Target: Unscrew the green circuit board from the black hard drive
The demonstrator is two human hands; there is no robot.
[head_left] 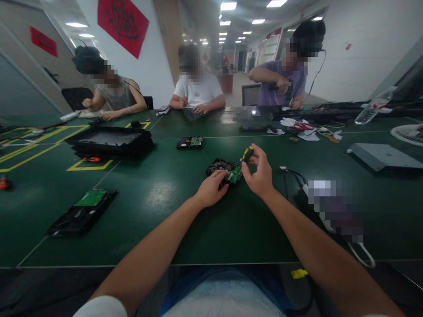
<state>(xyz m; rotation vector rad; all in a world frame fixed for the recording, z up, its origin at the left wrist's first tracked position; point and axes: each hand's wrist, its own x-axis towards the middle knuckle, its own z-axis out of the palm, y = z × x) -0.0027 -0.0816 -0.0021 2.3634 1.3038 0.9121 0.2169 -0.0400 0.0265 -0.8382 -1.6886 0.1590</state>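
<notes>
A black drive-like device [218, 165] with a green circuit board [235, 175] lies on the green table in front of me. My left hand [213, 189] rests on its near edge, the fingers bent over the board's left side and the fingertips partly hidden. Above the board's right side, my right hand [259, 171] holds a yellow and black screwdriver [247, 154] between thumb and fingers, tilted, with its handle up. The screwdriver's tip is too small to make out, so contact with the board cannot be told.
Similar devices lie farther back [190, 142] and at left [82, 212]. A black tray [110, 140] stands back left. On the right are a blurred-out item with cables [337, 211] and a grey box [386, 157]. Three people sit across the green table [158, 237].
</notes>
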